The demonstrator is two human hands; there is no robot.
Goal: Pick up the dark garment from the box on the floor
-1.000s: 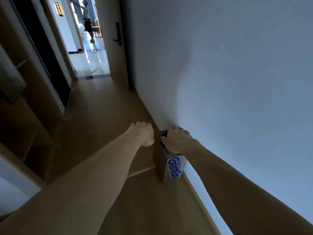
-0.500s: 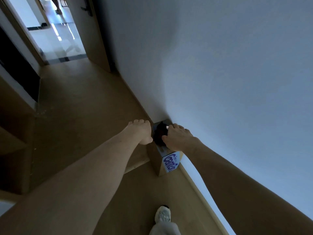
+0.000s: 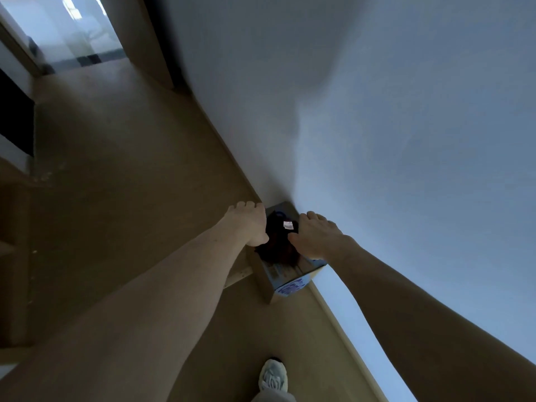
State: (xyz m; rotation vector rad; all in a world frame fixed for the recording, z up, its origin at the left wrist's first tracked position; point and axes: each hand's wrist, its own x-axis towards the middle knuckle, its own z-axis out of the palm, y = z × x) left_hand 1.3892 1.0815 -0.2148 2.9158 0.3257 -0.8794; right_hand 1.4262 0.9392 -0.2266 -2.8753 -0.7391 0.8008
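Dark cloth (image 3: 278,242) risen, cardboard box (image 3: 285,281), both hands gripping

Light: dim indoors; daylight enters from the doorway (image 3: 72,33) at top left.
Shadow: a soft dark patch lies on the wall (image 3: 377,111).
Sharpness: whole frame slightly blurred.
Edges: wide-angle bending.

Both arms stretch forward and down, left hand (image 3: 250,224) and right hand (image 3: 314,237) close together, fingers curled under
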